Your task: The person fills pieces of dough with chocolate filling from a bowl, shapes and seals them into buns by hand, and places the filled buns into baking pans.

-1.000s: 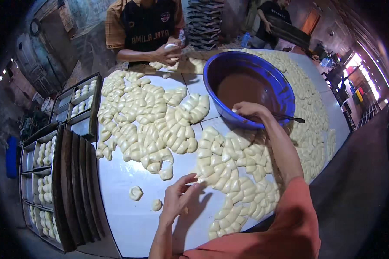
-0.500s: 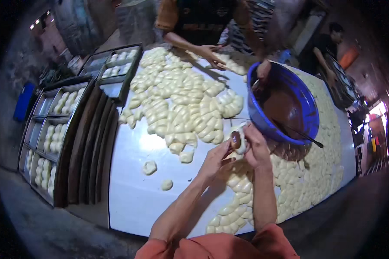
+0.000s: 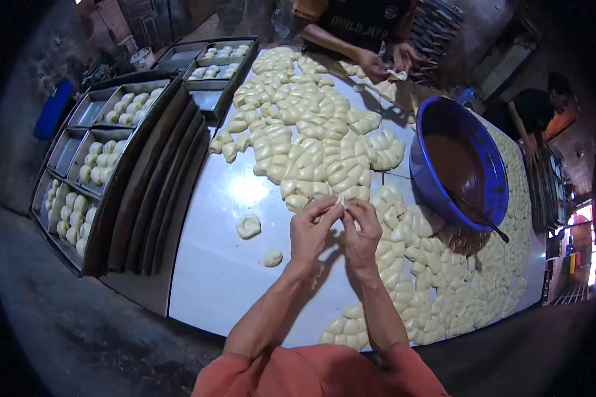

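Observation:
Above the white tabletop, my left hand (image 3: 311,235) and my right hand (image 3: 362,237) come together, fingertips pinching the edges of a piece of dough (image 3: 340,200). Only a pale tip of it shows; my fingers cover the rest. A flattened dough round (image 3: 248,227) and a smaller dough ball (image 3: 272,258) lie left of my left hand. Beyond my fingers spreads a large cluster of smooth, cream-coloured dough pieces (image 3: 324,159). To the right of my right hand stands a blue tub (image 3: 429,175) of brown filling (image 3: 453,159), a dark-handled utensil (image 3: 487,220) leaning in it.
More dough pieces (image 3: 457,284) cover the table's right side. Compartmented metal trays (image 3: 59,175) with dough balls stand at the left, beside dark upright slabs (image 3: 155,192). Across the table a co-worker's hands (image 3: 377,66) handle dough. Another person (image 3: 536,109) is at the far right.
The brown filling seen in the dough is now out of sight, and my fingers pinch the dough's edges together. My hands moved left of the tub. The co-worker's hand has left the tub.

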A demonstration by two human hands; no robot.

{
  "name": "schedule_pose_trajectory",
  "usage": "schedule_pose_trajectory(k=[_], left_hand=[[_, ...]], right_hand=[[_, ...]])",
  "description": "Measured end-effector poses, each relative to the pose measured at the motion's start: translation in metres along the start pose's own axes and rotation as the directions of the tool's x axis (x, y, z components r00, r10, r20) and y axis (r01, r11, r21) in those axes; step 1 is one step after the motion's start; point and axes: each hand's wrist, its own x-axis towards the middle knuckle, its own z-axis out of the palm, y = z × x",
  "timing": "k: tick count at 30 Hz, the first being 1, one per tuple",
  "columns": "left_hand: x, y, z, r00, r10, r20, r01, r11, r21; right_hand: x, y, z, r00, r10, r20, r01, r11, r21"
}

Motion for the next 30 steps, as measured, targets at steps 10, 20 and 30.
schedule_pose_trajectory(k=[10,20,30], left_hand=[[0.021,0.031,-0.037,0.94,-0.282,0.19,0.268,0.959,0.093],[-0.006,0.029,-0.042,0.939,-0.2,0.281,0.2,0.979,0.03],[-0.025,0.012,-0.06,0.92,-0.292,0.26,0.228,0.941,0.251]], right_hand=[[-0.011,-0.012,-0.008,0.919,0.216,0.33,-0.355,0.817,0.455],[-0.02,-0.013,0.017,0.971,0.237,0.041,-0.223,0.829,0.513],[-0.032,-0.023,0.005,0.961,0.202,0.19,-0.227,0.966,0.12]])
